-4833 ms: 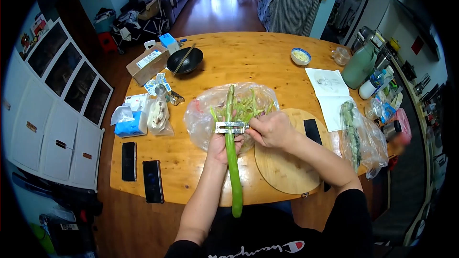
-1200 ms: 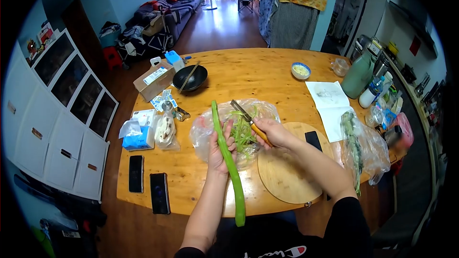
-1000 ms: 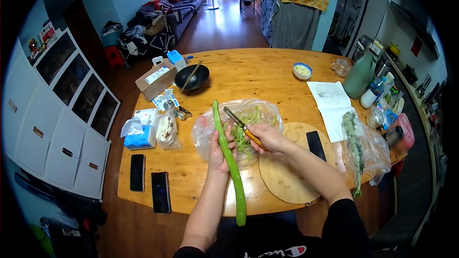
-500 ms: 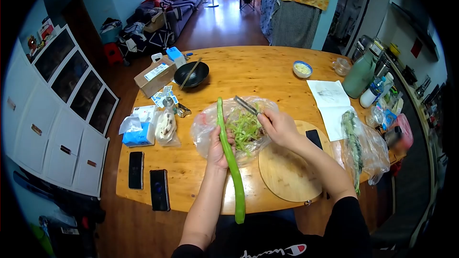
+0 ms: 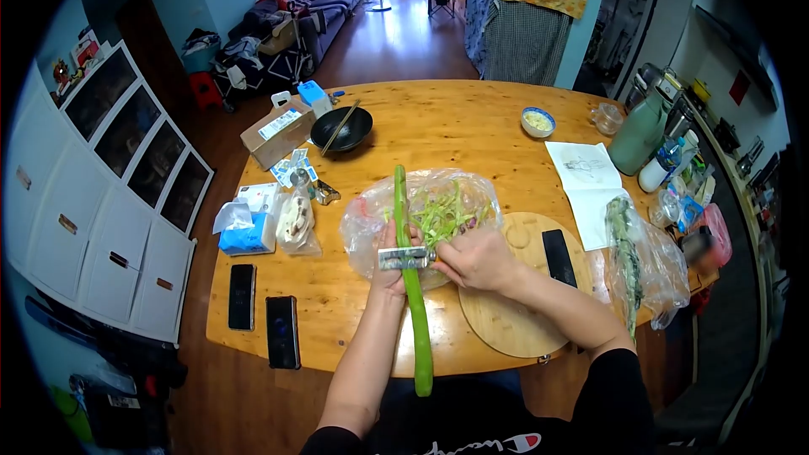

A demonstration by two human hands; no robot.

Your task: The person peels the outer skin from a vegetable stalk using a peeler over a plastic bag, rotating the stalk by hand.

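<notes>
A long peeled green stalk (image 5: pixel 420 320), which looks like celtuce, runs lengthwise toward my body. My left hand (image 5: pixel 388 276) is wrapped round it from below, near its upper half. In my right hand (image 5: pixel 482 258) is a metal peeler (image 5: pixel 401 259), whose head lies across the stalk in front of my left fingers. Beyond both hands, green peelings (image 5: pixel 448 209) are heaped on a clear plastic bag (image 5: pixel 358 223) spread on the table. Beneath my right forearm lies a round wooden cutting board (image 5: pixel 510 324), partly covered by the arm.
A dark flat object (image 5: pixel 557 258) rests on the board's right side. Two phones (image 5: pixel 242 297), tissues (image 5: pixel 246 232) and a bagged pale item (image 5: pixel 297 221) lie left. Farther back are a black bowl (image 5: pixel 344 131) with chopsticks and a small bowl (image 5: pixel 538 122). Bagged leafy greens (image 5: pixel 624 257) lie right.
My right hand has brought the peeler down and left, from above the peelings onto the stalk. The stalk's upper end has tilted slightly right; my left hand still holds it.
</notes>
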